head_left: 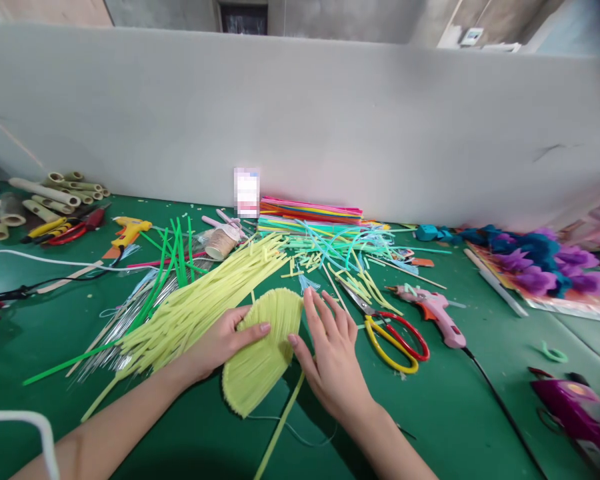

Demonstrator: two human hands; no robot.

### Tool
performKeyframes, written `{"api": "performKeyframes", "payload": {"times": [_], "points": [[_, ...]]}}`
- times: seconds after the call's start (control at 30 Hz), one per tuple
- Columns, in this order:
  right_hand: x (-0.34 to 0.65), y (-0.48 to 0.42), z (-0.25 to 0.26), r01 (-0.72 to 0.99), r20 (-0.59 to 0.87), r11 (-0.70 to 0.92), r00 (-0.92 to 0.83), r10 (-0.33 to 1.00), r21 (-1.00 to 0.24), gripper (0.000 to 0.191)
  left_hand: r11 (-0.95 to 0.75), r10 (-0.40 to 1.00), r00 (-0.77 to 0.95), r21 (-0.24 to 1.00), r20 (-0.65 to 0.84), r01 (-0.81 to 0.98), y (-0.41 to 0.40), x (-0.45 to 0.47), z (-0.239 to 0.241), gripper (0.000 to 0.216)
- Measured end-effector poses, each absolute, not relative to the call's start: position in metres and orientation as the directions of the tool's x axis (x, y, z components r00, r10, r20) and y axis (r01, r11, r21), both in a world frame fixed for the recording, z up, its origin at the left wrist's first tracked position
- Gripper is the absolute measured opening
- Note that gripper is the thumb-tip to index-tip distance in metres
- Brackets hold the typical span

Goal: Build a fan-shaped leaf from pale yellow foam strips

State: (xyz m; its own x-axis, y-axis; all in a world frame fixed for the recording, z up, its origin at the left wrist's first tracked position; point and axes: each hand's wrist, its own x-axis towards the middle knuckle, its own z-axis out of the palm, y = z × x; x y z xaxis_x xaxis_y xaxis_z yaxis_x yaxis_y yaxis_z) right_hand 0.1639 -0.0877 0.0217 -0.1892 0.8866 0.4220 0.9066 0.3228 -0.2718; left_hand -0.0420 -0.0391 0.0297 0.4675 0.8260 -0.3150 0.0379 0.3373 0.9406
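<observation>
Over the front of the table, my left hand (240, 333) holds a flat leaf-shaped panel (260, 360) of yellow-green pipe cleaners laid side by side. Its thumb presses on the front face, and the other fingers are partly hidden behind the panel. At the panel's right edge is my right hand (330, 347), fingers stretched out, its thumb and fingertips touching or very close to that edge. A single yellow-green pipe cleaner (283, 423) hangs below the panel, beside a thin pale thread. To the left lies a thick bundle of loose yellow-green pipe cleaners (195, 307).
Scissors (397, 340) and a pink glue gun (440, 313) lie right of my hands. Coloured pipe cleaners (315, 213) line the white partition (300, 120). A yellow glue gun (130, 230), pliers (70, 230) and bamboo tubes (50, 200) lie left; purple flowers (535, 267) lie right.
</observation>
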Motion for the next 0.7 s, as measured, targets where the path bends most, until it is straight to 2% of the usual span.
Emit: {"api": "performKeyframes", "payload": {"times": [0.17,0.3,0.4,0.53,0.6,0.7], "points": [[0.155,-0.09,0.019,0.939,0.449,0.312,-0.22,0.866,-0.141,0.087,0.26,0.809,0.517,0.959,-0.28,0.114,-0.04,-0.041,0.036,0.04],[0.152,-0.093,0.019,0.935,0.488,0.337,-0.243,0.838,-0.114,0.088,0.221,0.801,0.538,0.965,-0.263,0.144,-0.044,-0.037,0.038,0.036],[0.156,-0.094,0.024,0.916,0.549,0.337,-0.171,0.818,-0.218,0.071,0.305,0.824,0.487,0.951,-0.291,0.052,-0.043,-0.036,0.035,0.038],[0.168,-0.091,0.031,0.835,0.631,0.329,0.027,0.776,-0.441,0.029,0.349,0.903,0.31,0.929,-0.298,-0.124,-0.035,-0.041,0.03,0.047],[0.173,-0.089,0.032,0.776,0.546,0.323,0.033,0.837,-0.542,0.014,0.317,0.936,0.216,0.931,-0.277,-0.179,-0.03,-0.046,0.028,0.05],[0.176,-0.085,0.029,0.722,0.279,0.202,-0.012,0.96,-0.662,0.021,0.259,0.964,0.117,0.941,-0.238,-0.217,-0.023,-0.051,0.026,0.052]]}}
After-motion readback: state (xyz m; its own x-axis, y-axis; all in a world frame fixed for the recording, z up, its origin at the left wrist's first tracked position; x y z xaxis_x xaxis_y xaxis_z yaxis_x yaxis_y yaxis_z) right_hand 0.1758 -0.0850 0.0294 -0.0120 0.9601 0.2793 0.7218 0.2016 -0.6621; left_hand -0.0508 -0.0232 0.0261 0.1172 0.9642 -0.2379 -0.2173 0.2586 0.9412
